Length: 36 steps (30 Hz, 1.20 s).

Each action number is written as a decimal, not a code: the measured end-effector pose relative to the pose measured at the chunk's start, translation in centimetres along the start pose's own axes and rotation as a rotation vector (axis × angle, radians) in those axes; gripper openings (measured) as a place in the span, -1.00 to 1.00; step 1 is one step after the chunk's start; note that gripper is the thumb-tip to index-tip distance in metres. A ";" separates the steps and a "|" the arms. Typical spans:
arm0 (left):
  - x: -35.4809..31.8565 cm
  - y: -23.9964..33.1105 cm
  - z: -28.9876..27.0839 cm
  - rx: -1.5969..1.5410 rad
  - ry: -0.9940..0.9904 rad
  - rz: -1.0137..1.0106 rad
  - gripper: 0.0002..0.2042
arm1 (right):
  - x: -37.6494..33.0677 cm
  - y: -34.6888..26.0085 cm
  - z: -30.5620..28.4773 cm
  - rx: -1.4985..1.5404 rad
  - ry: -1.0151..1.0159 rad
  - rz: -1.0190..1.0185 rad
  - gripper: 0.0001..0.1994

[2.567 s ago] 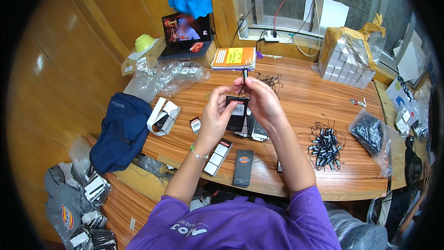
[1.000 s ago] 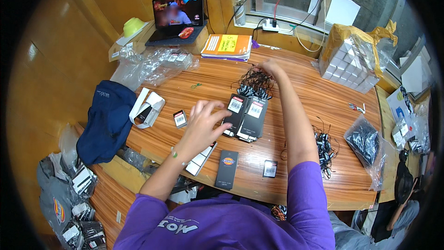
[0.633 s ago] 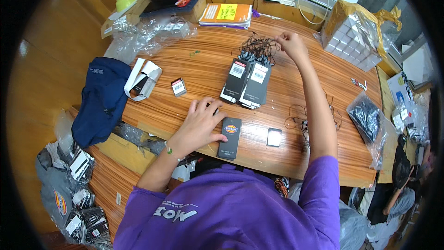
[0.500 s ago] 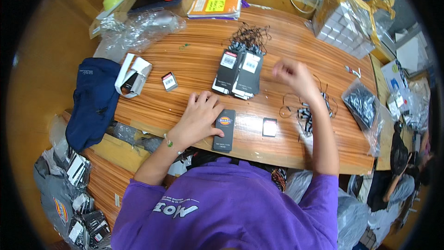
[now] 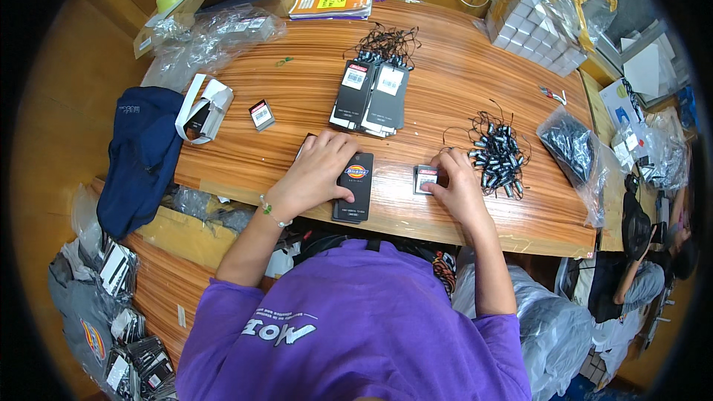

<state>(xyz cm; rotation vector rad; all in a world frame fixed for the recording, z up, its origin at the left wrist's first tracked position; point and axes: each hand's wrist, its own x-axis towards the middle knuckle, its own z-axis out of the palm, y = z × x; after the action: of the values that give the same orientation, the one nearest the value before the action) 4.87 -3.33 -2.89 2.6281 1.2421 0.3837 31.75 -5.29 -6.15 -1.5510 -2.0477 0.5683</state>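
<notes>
My left grip [image 5: 318, 169] is half spread, thumb on one dark tag stack [image 5: 356, 194] near the counter [image 5: 399, 212] edge; right grip [image 5: 460, 189] touches one small label pile [image 5: 424, 179], fingers curled. Can't tell if either's holding. Two corded tag stacks [image 5: 388, 102] sit just beyond.

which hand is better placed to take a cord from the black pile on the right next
Right, most likely: the right hand is close beside the black cord pile, though it is at the small label stack. The left hand is farther off, at the dark grey tag.
</notes>
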 end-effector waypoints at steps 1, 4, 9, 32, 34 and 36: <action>-0.1 0.0 0.0 -0.217 -0.029 -0.085 -0.51 | -0.1 0.0 0.0 0.128 -0.042 0.119 -0.73; -0.2 0.0 -0.5 -0.857 -0.118 -0.342 -0.71 | -0.4 0.4 0.6 0.528 -0.090 0.237 -0.79; -0.8 2.1 0.4 -1.144 0.105 -0.370 -0.66 | -2.5 -4.5 1.4 1.043 -0.085 0.221 -0.83; 2.6 5.4 3.6 -1.235 0.136 -0.363 -0.75 | 1.1 6.8 -4.5 -0.180 0.292 0.029 -0.92; 2.9 5.2 3.2 -1.213 0.160 -0.362 -0.76 | 1.1 6.7 -4.9 -0.131 0.308 0.065 -0.92; 3.2 4.8 3.1 -1.225 0.170 -0.354 -0.77 | 1.2 7.1 -5.0 -0.082 0.336 0.099 -0.93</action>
<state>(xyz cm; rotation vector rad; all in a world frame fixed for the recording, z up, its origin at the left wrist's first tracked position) 11.30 -4.08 -3.98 1.3406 0.9778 0.9302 39.99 -2.16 -6.32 -1.6748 -1.7670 0.2395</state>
